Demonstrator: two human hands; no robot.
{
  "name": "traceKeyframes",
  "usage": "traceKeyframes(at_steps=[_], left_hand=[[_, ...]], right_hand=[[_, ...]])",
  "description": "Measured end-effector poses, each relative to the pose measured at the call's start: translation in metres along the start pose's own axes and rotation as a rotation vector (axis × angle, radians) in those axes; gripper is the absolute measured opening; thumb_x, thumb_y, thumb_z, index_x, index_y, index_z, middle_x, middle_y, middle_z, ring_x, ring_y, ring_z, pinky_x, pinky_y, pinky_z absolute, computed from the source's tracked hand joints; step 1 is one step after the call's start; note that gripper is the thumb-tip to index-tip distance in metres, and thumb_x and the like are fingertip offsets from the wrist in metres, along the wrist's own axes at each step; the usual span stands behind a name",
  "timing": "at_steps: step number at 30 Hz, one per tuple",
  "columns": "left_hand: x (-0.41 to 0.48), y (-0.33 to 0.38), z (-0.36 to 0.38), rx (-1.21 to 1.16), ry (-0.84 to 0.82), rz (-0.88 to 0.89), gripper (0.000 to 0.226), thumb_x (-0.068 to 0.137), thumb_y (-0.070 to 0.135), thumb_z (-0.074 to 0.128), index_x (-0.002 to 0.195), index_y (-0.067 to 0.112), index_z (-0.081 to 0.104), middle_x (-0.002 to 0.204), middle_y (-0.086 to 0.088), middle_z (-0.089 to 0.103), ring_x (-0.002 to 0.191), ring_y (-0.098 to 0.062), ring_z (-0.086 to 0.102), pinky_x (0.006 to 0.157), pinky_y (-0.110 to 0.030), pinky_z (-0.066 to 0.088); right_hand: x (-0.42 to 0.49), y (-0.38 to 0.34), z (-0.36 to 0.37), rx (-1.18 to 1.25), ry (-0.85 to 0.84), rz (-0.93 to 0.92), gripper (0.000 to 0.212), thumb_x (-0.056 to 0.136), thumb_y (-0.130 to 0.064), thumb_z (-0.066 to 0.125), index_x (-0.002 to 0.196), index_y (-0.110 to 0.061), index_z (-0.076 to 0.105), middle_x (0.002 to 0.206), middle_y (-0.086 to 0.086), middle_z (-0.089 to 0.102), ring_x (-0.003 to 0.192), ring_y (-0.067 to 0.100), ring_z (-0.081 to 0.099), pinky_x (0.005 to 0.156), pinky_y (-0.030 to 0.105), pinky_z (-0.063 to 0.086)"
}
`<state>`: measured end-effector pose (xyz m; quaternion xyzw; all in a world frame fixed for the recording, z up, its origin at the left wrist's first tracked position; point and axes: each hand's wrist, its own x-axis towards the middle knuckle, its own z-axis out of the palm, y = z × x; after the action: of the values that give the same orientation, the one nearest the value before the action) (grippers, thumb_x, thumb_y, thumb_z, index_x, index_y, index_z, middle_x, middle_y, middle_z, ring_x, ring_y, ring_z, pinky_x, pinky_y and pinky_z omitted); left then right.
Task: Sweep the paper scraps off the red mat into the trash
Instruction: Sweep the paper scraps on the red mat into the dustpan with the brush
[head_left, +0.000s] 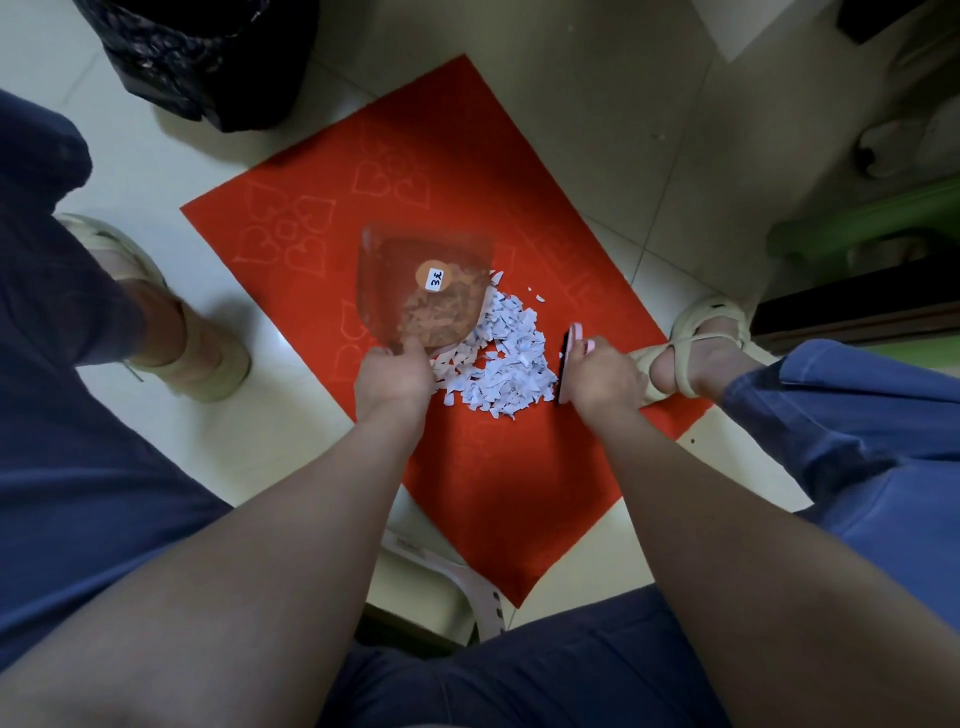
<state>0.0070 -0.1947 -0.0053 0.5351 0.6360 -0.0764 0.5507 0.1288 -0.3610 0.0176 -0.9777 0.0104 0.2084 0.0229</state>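
Observation:
A red mat (322, 171) with heart patterns lies on the tiled floor. A pile of white paper scraps (511, 358) sits near its middle. My left hand (395, 376) grips a translucent reddish dustpan (423, 288) that bears a small white sticker, tilted at the left edge of the pile, with some scraps seen through it. My right hand (597, 376) grips a small pink brush (570, 353) with dark bristles at the right edge of the pile.
A trash bin lined with a black bag (208, 57) stands beyond the mat's far left corner. My sandalled feet (696, 353) flank the mat, the right one on its edge. A green stool (872, 218) stands at right. A white plastic stool (467, 587) is under me.

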Motion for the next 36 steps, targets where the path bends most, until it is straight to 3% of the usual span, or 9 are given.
traceKeyframes(at_steps=[7, 12, 17, 22, 26, 31, 34, 36], left_hand=[[-0.001, -0.001, -0.007, -0.034, -0.01, -0.005, 0.058, 0.074, 0.054, 0.041, 0.108, 0.013, 0.062, 0.1, -0.011, 0.073, 0.092, -0.034, 0.07, 0.088, -0.042, 0.056], [-0.001, -0.002, -0.011, -0.039, -0.007, -0.008, 0.057, 0.076, 0.052, 0.041, 0.111, 0.012, 0.062, 0.102, -0.013, 0.073, 0.095, -0.035, 0.069, 0.089, -0.044, 0.055], [-0.001, -0.005, -0.013, -0.034, 0.005, -0.009, 0.055, 0.081, 0.049, 0.041, 0.111, 0.008, 0.061, 0.107, -0.015, 0.071, 0.1, -0.038, 0.066, 0.094, -0.046, 0.052], [0.0, -0.004, -0.016, -0.066, -0.009, -0.037, 0.054, 0.078, 0.051, 0.04, 0.108, 0.01, 0.058, 0.106, -0.015, 0.071, 0.099, -0.037, 0.067, 0.094, -0.046, 0.052], [0.003, -0.003, -0.015, -0.078, -0.013, -0.039, 0.047, 0.082, 0.05, 0.042, 0.106, 0.013, 0.056, 0.107, -0.015, 0.071, 0.1, -0.037, 0.067, 0.095, -0.046, 0.052], [0.003, -0.005, -0.014, -0.08, -0.007, -0.038, 0.039, 0.087, 0.048, 0.044, 0.103, 0.014, 0.054, 0.108, -0.015, 0.071, 0.101, -0.036, 0.066, 0.095, -0.046, 0.051], [0.003, -0.005, -0.014, -0.074, -0.003, -0.027, 0.035, 0.086, 0.049, 0.044, 0.098, 0.017, 0.05, 0.108, -0.014, 0.071, 0.1, -0.036, 0.066, 0.095, -0.046, 0.052], [0.003, -0.005, -0.015, -0.073, -0.003, -0.028, 0.036, 0.087, 0.049, 0.044, 0.099, 0.016, 0.051, 0.107, -0.013, 0.071, 0.099, -0.036, 0.066, 0.094, -0.046, 0.052]], right_hand=[[-0.014, -0.027, 0.007, -0.036, -0.041, -0.216, 0.038, 0.101, -0.036, 0.027, 0.119, -0.022, 0.058, 0.109, 0.012, 0.066, 0.114, 0.029, 0.05, 0.094, 0.039, 0.029], [-0.016, -0.028, -0.004, -0.04, 0.052, -0.325, 0.034, 0.1, -0.035, 0.032, 0.117, -0.028, 0.06, 0.105, 0.008, 0.068, 0.112, 0.025, 0.05, 0.092, 0.037, 0.027], [-0.013, -0.019, -0.007, 0.016, 0.12, -0.16, 0.036, 0.099, -0.033, 0.032, 0.108, -0.02, 0.064, 0.101, 0.014, 0.069, 0.109, 0.032, 0.053, 0.095, 0.041, 0.034], [-0.013, -0.008, 0.002, 0.083, -0.05, 0.092, 0.042, 0.1, -0.038, 0.026, 0.112, -0.017, 0.06, 0.109, 0.014, 0.067, 0.111, 0.035, 0.057, 0.1, 0.044, 0.039], [-0.011, -0.011, 0.006, 0.099, -0.119, -0.016, 0.04, 0.099, -0.041, 0.029, 0.116, -0.023, 0.06, 0.114, 0.014, 0.066, 0.112, 0.035, 0.057, 0.097, 0.042, 0.043], [-0.015, -0.017, -0.007, 0.101, 0.03, -0.189, 0.031, 0.098, -0.033, 0.037, 0.105, -0.021, 0.066, 0.097, 0.015, 0.068, 0.103, 0.035, 0.057, 0.095, 0.044, 0.043], [-0.011, -0.014, -0.012, 0.119, 0.13, -0.083, 0.038, 0.098, -0.034, 0.035, 0.102, -0.013, 0.065, 0.097, 0.019, 0.068, 0.102, 0.038, 0.058, 0.094, 0.045, 0.043], [-0.007, -0.007, -0.012, 0.11, 0.08, 0.036, 0.043, 0.098, -0.039, 0.03, 0.101, -0.012, 0.063, 0.101, 0.018, 0.068, 0.104, 0.037, 0.058, 0.097, 0.047, 0.042]])
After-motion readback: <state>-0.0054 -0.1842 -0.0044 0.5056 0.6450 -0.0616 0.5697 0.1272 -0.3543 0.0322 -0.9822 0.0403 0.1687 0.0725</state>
